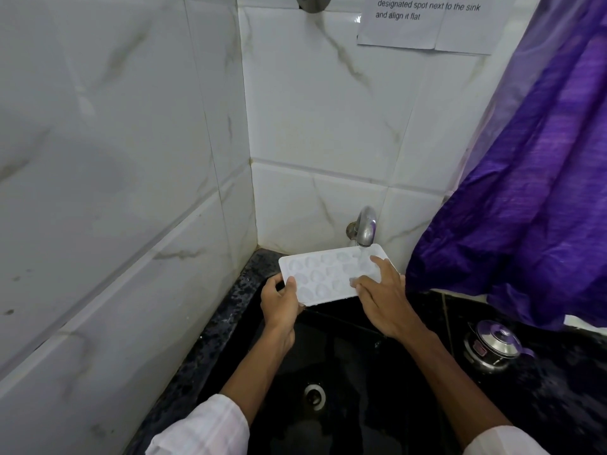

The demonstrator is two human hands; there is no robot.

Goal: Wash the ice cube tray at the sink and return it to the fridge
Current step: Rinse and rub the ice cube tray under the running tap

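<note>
While water is running from the steel tap [365,228] onto its far right corner, the white ice cube tray [331,277] is being held over the far end of the black sink [345,366], cavity side up and tipped a little so that its left end is sitting lower and nearer than its right. The left hand [281,303] is gripping the tray's near left corner, thumb lying on the top face and the fingers curled beneath the rim. The right hand [382,298] is not gripping anything: it is lying spread and flat over the right end of the tray, fingers wide apart and pressing on the cavities just beside the falling stream. Both forearms are reaching in from the near edge, white sleeves [203,428] showing at the bottom. A round drain [314,395] is showing in the sink floor, near the person. On the dark speckled counter [565,382] to the right, a small steel pot with a lid [492,346] is standing well apart from the tray. A purple cloth [538,178] is hanging above it on the right, and a printed paper notice [427,21] is stuck to the white marbled wall tiles [322,126] above the tap.
</note>
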